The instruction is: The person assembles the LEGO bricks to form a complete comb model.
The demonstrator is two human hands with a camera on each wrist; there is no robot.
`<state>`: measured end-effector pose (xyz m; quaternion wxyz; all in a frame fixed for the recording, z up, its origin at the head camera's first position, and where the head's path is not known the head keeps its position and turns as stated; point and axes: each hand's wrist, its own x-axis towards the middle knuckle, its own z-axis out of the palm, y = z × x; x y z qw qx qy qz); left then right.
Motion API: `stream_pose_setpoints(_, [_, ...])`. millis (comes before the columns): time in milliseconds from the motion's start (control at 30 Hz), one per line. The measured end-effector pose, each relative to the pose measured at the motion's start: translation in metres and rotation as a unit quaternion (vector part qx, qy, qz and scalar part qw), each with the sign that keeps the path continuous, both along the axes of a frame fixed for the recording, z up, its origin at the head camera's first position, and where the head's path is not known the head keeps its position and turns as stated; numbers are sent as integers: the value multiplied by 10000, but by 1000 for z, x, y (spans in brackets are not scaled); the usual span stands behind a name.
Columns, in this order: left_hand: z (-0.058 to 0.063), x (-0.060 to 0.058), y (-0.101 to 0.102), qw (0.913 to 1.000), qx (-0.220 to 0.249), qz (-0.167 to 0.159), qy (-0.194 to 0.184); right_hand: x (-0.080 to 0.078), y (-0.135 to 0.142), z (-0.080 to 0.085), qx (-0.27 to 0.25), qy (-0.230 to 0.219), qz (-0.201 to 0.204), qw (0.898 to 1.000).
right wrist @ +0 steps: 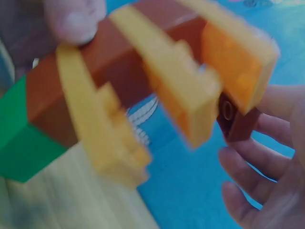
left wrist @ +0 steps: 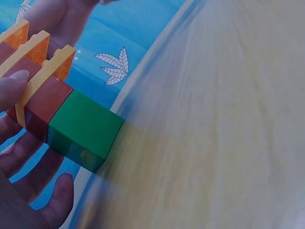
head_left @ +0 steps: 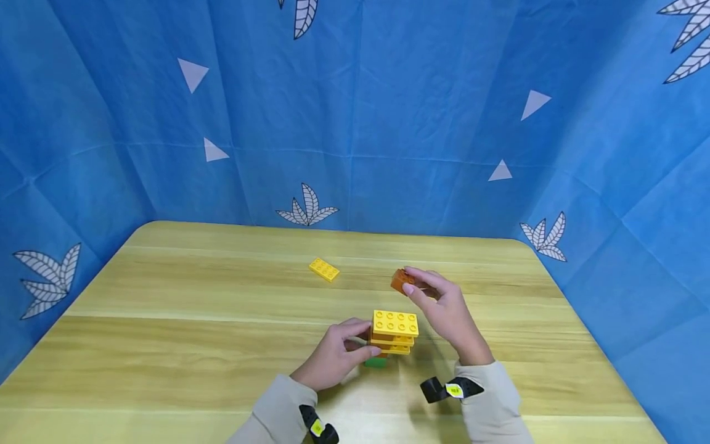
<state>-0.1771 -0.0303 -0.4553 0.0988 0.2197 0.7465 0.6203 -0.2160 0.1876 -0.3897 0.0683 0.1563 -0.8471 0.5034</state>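
In the head view my left hand [head_left: 331, 356] grips the side of a brick stack [head_left: 395, 323] between thumb and fingers. A green brick [left wrist: 86, 125] forms its base, with brown bricks [left wrist: 51, 99] and yellow plates [right wrist: 181, 90] alternating above it. The plates jut out to one side, and the uppermost layer is a yellow plate showing its studs. Above and behind the stack, toward the right, my right hand [head_left: 448, 311] pinches a loose brown brick [head_left: 400, 281] with thumb and fingertips. In the right wrist view that brick is partly hidden behind the top plate.
A loose yellow plate [head_left: 324, 269] lies studs up on the wooden table [head_left: 183, 320], farther back and left of the stack. Blue cloth [head_left: 355, 111] with leaf and triangle prints hangs behind the table and along both sides.
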Motion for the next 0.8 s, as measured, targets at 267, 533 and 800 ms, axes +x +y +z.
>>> stream_pose_setpoints(267, [2,-1,-1,9999,51,-17,127,12,-5,18,269,230,911,9952])
stream_pose_setpoints(533, [3,-1,0,9998,94,-45,146,17,-6,24,423,297,1210,9913])
stream_pose_setpoints(800, [1,0,1,9999,30,47,113,20,-6,25,604,368,1626,9841])
